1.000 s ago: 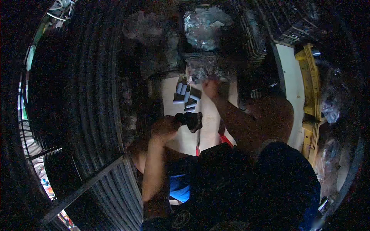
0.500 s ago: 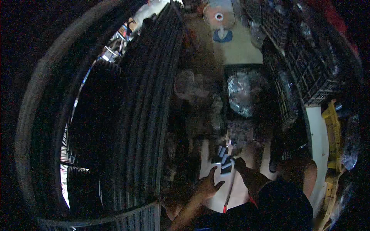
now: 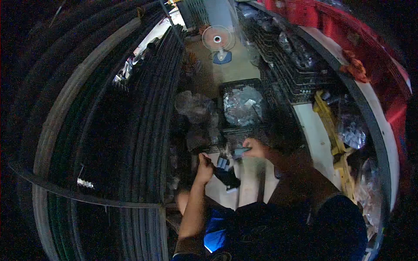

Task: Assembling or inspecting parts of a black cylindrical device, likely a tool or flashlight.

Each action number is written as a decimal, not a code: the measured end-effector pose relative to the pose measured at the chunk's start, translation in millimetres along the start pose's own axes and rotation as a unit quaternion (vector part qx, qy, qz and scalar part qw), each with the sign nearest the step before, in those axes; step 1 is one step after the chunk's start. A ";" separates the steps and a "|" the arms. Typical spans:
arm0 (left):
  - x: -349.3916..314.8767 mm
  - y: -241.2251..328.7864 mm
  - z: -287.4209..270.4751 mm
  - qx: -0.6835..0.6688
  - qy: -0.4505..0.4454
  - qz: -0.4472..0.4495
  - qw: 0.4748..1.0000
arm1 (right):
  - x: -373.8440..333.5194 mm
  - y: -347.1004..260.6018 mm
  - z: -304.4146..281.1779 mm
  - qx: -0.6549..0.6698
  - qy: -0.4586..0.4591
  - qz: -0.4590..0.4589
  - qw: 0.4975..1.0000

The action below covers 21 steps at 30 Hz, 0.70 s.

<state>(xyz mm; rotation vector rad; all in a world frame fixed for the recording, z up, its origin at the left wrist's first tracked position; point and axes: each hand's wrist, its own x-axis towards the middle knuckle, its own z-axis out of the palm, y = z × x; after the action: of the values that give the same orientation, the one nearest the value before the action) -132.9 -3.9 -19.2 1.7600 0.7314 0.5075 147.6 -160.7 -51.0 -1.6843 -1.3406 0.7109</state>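
My right hand [image 3: 256,149], reaching out in front of me, pinches a small flat grey-blue piece [image 3: 240,152]. To its left and slightly nearer, my left hand [image 3: 204,168] is curled, with its fingers mostly turned away. It is close against a dark object [image 3: 226,177], and whatever is in its fingers I cannot make out. Small grey-blue blocks [image 3: 223,163] lie against that dark object, over a pale surface [image 3: 250,178] between my legs.
Beyond my hands stands a black crate [image 3: 238,82] with shiny clear plastic bags [image 3: 244,104]. Dark ribbed stacks [image 3: 143,130] line the left. Stacked black crates [image 3: 305,80], a yellow crate [image 3: 333,126] and red panels [image 3: 331,21] line the right. A fan [image 3: 217,40] stands far ahead.
The whole view has shifted. My right hand has come up with a grey-blue piece in its fingers. My left hand, spread before, is curled beside the dark object.
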 end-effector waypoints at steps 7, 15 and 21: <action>-25.9 68.2 34.8 -0.110 -0.029 0.044 0.992 | -79.4 -83.7 -28.3 0.309 0.022 0.034 0.950; -48.4 55.4 75.0 -0.259 0.030 -0.045 0.964 | -77.4 -92.5 -9.6 0.210 0.030 -0.083 0.974; -42.9 45.7 75.6 -0.309 0.009 -0.057 0.949 | -78.1 -94.8 6.8 0.209 0.072 -0.068 0.973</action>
<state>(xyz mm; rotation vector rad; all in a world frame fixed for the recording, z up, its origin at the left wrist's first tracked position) -103.5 -95.0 2.8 1.1217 0.5982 0.5972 75.7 -227.6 23.0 -1.2704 -1.1021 0.7180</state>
